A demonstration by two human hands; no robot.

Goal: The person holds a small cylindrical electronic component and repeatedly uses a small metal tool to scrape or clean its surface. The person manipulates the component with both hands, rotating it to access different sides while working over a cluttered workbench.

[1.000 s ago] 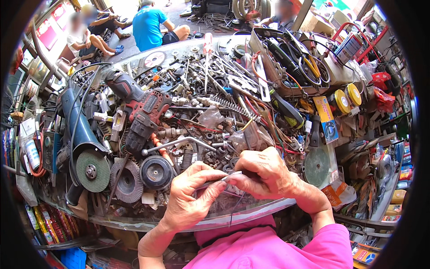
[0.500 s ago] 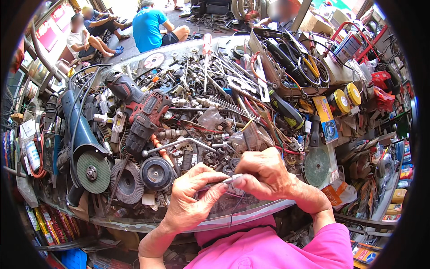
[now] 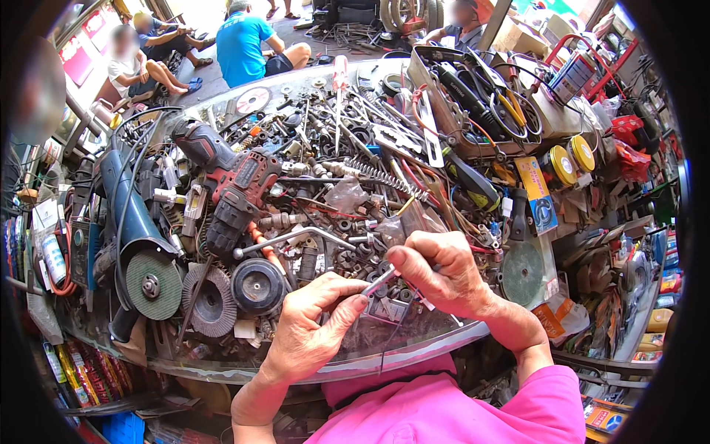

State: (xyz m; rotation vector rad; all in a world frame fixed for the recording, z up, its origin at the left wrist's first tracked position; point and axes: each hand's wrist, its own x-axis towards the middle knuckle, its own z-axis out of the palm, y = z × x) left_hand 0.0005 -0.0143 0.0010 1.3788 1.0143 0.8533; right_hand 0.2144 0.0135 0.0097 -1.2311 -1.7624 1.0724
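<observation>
Over the table's [image 3: 429,348] near side, the left hand [image 3: 310,320] pinches a slim metal piece [image 3: 380,283], best held firmly while the right hand [image 3: 444,274] works its right end, though I cannot tell that curled hand's exact hold.

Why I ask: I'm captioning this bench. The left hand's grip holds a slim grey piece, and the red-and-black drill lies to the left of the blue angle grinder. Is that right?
Not quite: the red-and-black drill lies to the right of the blue angle grinder, as the head view shows. The left hand's grip does hold a slim grey piece.
</observation>
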